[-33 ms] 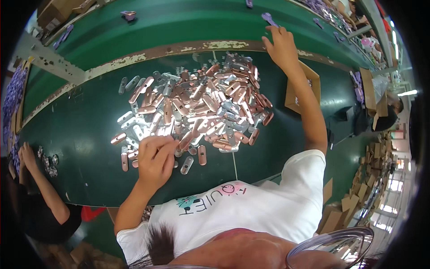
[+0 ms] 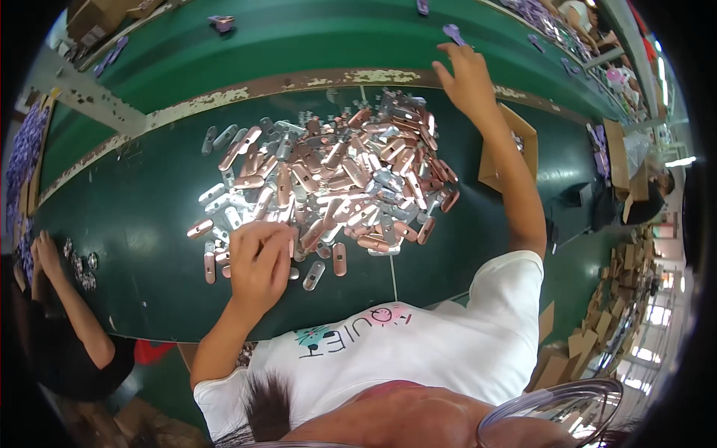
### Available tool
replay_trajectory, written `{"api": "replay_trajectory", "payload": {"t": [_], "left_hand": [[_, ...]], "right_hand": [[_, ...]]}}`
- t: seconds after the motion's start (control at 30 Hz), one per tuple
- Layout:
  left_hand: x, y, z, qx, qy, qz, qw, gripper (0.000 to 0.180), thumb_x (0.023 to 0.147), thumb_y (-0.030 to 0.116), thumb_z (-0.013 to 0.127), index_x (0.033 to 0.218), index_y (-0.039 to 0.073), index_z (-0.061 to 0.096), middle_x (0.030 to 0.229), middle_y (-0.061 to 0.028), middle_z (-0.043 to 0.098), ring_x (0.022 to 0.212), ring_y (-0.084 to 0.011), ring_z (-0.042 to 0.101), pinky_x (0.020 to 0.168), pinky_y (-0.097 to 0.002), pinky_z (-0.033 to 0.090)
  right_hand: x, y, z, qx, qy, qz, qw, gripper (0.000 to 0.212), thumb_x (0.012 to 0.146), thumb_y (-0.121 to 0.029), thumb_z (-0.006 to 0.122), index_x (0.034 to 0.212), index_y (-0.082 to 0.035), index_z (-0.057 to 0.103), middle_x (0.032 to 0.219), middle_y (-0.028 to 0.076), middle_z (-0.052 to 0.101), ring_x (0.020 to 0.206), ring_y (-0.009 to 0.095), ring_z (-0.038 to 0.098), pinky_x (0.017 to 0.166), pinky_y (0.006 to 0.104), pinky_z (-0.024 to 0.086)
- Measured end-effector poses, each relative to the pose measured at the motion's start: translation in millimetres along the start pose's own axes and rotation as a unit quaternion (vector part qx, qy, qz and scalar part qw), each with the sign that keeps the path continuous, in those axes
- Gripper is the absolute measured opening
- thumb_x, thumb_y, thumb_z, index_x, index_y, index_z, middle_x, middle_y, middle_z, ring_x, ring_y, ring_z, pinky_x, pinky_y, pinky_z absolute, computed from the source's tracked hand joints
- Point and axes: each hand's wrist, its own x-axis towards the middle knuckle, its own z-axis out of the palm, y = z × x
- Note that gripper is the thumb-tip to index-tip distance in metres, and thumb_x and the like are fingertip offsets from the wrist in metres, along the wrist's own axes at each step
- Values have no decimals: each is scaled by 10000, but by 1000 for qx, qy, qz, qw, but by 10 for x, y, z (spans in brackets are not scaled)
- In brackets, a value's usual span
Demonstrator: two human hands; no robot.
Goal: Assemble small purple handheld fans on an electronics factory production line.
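A heap of small oblong metal plates [image 2: 351,175], copper-pink and silver with a small hole, is spread over the dark green table. At its near left edge my left hand [image 2: 259,261] rests with fingers bent and drawn together; what lies under the fingertips is hidden. My right hand [image 2: 469,78] reaches over the far ledge to the green belt, thumb and fingers apart. Just beyond its fingertips lies a small purple part [image 2: 452,33]; I cannot tell whether they touch.
An open cardboard box [image 2: 529,149] stands under my right forearm. A worn ledge [image 2: 299,80] divides table from belt [image 2: 321,45]. At the left, a co-worker's hands [image 2: 46,254] are beside purple parts [image 2: 24,157]. More purple parts [image 2: 597,145] lie at the right.
The purple parts on the belt have shifted slightly to the right. The whole view has shifted a little; my hands stay almost in place.
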Motion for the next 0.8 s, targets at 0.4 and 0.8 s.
{"api": "replay_trajectory", "payload": {"t": [0.4,0.8], "left_hand": [[-91,-221,5,107,-27,-84,990,219,758,105,685,969,93,629,940,-9,578,846,-211,526,715,-360,397],[-91,-271,-45,128,-32,-123,984,179,774,145,682,922,82,604,790,-46,526,762,-232,518,688,-361,401]], "right_hand": [[-287,-1817,197,210,-178,-143,951,212,779,-155,652,967,-57,644,916,101,585,889,300,554,775,404,461],[-336,-1754,203,258,-182,-147,938,104,792,-107,637,862,-39,672,803,93,628,811,300,578,764,409,417]]}}
